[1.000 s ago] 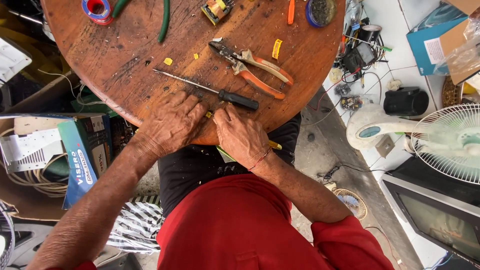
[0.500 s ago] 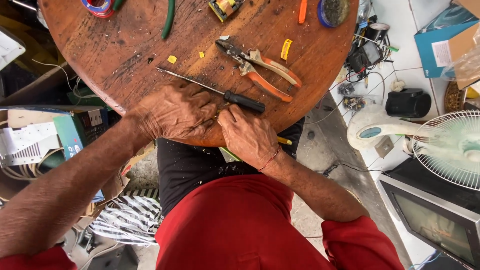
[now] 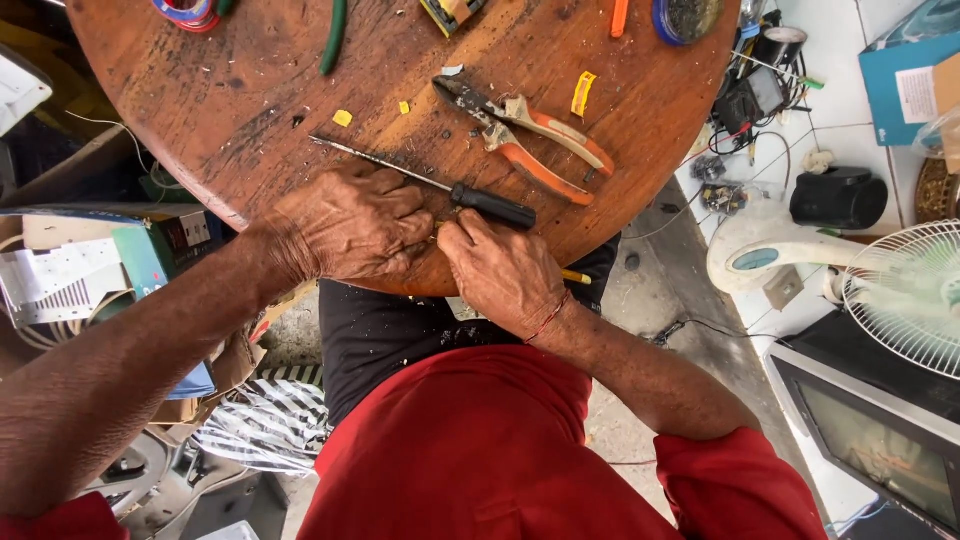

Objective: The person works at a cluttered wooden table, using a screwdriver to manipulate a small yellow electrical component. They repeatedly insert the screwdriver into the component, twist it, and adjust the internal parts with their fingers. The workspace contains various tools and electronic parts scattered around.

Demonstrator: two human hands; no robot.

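Both hands rest together at the near edge of a round, worn wooden table (image 3: 250, 110). My left hand (image 3: 350, 225) lies knuckles up, fingers curled over something small I cannot make out. My right hand (image 3: 500, 270) presses against it, pinching a thin yellow-tipped tool (image 3: 575, 277) that pokes out to the right. A black-handled screwdriver (image 3: 470, 198) lies just beyond the fingers, touching neither clearly. Orange-handled pliers (image 3: 535, 140) lie farther out.
Yellow scraps (image 3: 583, 93) dot the tabletop; a green cable (image 3: 335, 35), tape rolls (image 3: 185, 12) and a blue-rimmed lid (image 3: 685, 18) sit at the far edge. A white fan (image 3: 900, 290), a dark monitor (image 3: 870, 430) and a black speaker (image 3: 840, 198) stand right; boxes (image 3: 110, 260) left.
Both hands stay pressed together at the table edge with only small shifts of the fingers; the view has tilted slightly. The screwdriver and pliers have not moved.
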